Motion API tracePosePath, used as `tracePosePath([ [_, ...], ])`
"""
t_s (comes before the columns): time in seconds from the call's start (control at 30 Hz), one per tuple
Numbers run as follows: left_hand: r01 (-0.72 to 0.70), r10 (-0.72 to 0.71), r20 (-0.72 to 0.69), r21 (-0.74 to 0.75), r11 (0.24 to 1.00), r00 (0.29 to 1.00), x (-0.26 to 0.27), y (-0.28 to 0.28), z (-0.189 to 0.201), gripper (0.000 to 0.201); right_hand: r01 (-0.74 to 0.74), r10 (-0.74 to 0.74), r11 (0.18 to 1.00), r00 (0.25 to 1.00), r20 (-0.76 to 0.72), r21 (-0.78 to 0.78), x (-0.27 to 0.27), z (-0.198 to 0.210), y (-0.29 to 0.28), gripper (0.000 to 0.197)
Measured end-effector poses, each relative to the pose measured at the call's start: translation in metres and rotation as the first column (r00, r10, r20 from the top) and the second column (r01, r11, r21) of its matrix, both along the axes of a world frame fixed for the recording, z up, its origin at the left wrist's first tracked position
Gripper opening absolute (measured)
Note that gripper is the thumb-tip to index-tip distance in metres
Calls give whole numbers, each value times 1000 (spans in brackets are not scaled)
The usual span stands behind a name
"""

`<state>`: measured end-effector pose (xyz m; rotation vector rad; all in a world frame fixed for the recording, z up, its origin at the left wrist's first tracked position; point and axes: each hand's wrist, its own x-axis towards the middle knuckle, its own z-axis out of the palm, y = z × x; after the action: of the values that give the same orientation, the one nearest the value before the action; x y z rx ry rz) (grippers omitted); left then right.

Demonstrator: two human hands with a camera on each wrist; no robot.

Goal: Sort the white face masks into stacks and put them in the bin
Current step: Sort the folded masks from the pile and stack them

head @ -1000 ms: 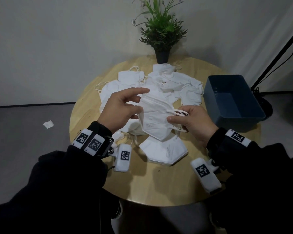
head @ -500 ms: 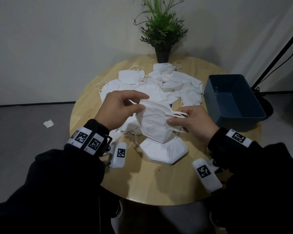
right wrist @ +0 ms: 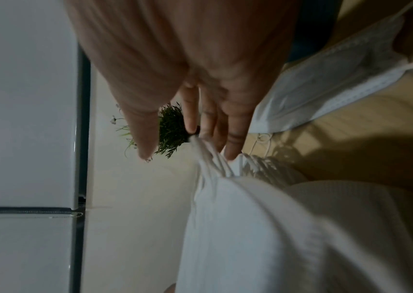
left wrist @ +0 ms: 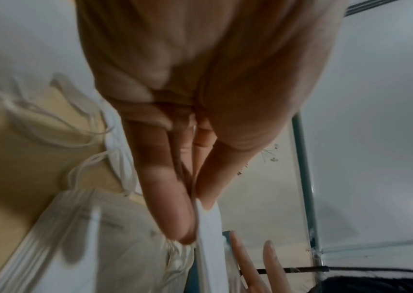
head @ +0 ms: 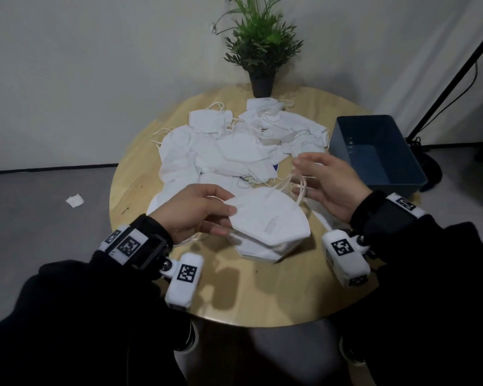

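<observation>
A folded white mask (head: 271,218) lies on top of a low stack of masks (head: 262,250) near the front of the round wooden table (head: 262,291). My left hand (head: 226,220) pinches the mask's left edge between thumb and fingers; the left wrist view shows that pinch on the thin white edge (left wrist: 207,218). My right hand (head: 304,178) hovers at the mask's right end with the thumb spread away. The ear loops (right wrist: 210,158) run up between two of its fingers. A loose pile of masks (head: 234,151) covers the table's middle and back.
An empty blue bin (head: 346,151) stands at the table's right edge, just beyond my right hand. A potted plant (head: 262,45) sits at the back edge. A black stand (head: 457,79) rises on the right. A paper scrap (head: 74,201) lies on the floor to the left.
The mask held up between both hands has come down onto the stack. My right thumb has let go of the ear loops and spread away; the left hand has shifted to the mask's left edge.
</observation>
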<state>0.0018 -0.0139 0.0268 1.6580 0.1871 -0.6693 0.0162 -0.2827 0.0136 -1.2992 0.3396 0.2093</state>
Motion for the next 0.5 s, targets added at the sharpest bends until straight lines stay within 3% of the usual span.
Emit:
tracePosePath([
  [0.13,-192,184,-79,-124,973,980,-4,1,-3,16,-21,12,964,999,-33,-266,-9,1,-6,36],
  [0.27,-257,255,-31,-173,951,966,-10,-1,-8,16,-237,196,946,962,-190,-223,-29,-3,-5,51],
  [0.37,-223,228,37,-97,970,973,-14,-1,-10,18,-230,203,949,969,-137,-216,-37,-8,-5,58],
  [0.5,-119,115,68,69,990,991,-20,1,-16,20,-300,258,906,950,-173,-299,-42,-10,-11,23],
])
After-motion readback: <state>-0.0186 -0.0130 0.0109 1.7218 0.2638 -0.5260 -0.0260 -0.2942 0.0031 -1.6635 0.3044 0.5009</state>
